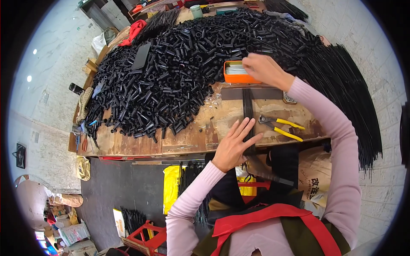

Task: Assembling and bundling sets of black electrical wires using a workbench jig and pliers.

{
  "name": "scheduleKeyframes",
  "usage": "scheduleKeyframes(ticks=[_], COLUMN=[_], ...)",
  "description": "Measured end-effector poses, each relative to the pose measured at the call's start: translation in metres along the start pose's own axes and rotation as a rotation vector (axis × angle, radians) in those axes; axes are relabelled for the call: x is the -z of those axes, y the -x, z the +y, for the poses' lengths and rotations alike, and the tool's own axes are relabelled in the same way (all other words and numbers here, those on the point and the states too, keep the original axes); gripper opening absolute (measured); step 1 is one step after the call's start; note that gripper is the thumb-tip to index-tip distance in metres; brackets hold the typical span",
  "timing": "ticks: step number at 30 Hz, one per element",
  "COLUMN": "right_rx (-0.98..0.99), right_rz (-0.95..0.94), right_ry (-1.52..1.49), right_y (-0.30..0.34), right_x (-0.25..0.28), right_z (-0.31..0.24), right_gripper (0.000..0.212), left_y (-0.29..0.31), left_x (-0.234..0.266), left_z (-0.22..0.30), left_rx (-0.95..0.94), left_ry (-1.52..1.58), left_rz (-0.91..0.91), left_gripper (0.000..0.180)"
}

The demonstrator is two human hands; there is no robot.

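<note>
- Hands apart: left hand (pixel 234 145) lies spread over a black rod bundle (pixel 247 104), apparently pressing; right hand (pixel 268 71) bends over an orange box (pixel 240 78), whether gripping anything cannot be told.
- Step in hand, judged from this pose: steadying the rods while reaching for the white strips (pixel 233 69).
- Next move likely calls for a fine pinch, rods pinned.
- Bundle runs under the left fingers, far end near the box.
- Yellow-handled pliers (pixel 288 134) lie just right; black tubes (pixel 171 81) heap the surface (pixel 188 143) leftward.

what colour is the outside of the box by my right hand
The box is orange, seen best in the head view.
</note>
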State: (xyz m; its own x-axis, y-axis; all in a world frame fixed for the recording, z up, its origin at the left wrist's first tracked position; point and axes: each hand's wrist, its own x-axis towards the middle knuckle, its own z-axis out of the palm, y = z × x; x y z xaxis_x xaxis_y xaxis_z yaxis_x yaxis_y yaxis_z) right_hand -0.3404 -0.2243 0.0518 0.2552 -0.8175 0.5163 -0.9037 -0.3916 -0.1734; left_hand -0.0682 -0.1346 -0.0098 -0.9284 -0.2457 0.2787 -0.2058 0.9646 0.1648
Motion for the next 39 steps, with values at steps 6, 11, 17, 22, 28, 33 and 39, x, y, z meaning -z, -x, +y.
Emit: scheduleKeyframes(ticks=[6, 11, 17, 22, 28, 33, 39], right_rx=[0.015, 0.005, 0.065, 0.075, 0.062, 0.051, 0.062], right_rz=[-0.192, -0.217, -0.203, -0.226, -0.213, -0.219, -0.203], right_ry=[-0.049, -0.072, -0.113, -0.099, -0.09, -0.092, -0.109], right_y=[0.056, 0.063, 0.059, 0.054, 0.054, 0.054, 0.05], right_x=[-0.002, 0.0, -0.009, -0.012, -0.013, -0.014, -0.019], right_z=[-0.004, -0.002, 0.005, 0.006, 0.0, 0.0, 0.0], right_gripper=[0.012, 0.022, 0.018, 0.016, 0.016, 0.017, 0.015], left_y=[0.007, 0.005, 0.005, 0.004, 0.004, 0.005, 0.005], left_x=[-0.001, -0.005, -0.004, -0.004, -0.006, -0.005, -0.006], left_z=[0.003, 0.004, 0.004, 0.005, 0.002, 0.001, 0.001], left_rx=[0.052, 0.067, 0.069, 0.066, 0.033, 0.033, 0.032], left_ry=[0.104, 0.128, 0.098, 0.095, 0.04, 0.037, 0.032], left_rz=[0.04, 0.073, 0.044, 0.045, 0.042, 0.042, 0.041], left_gripper=[0.077, 0.078, 0.081, 0.082, 0.085, 0.085, 0.084])
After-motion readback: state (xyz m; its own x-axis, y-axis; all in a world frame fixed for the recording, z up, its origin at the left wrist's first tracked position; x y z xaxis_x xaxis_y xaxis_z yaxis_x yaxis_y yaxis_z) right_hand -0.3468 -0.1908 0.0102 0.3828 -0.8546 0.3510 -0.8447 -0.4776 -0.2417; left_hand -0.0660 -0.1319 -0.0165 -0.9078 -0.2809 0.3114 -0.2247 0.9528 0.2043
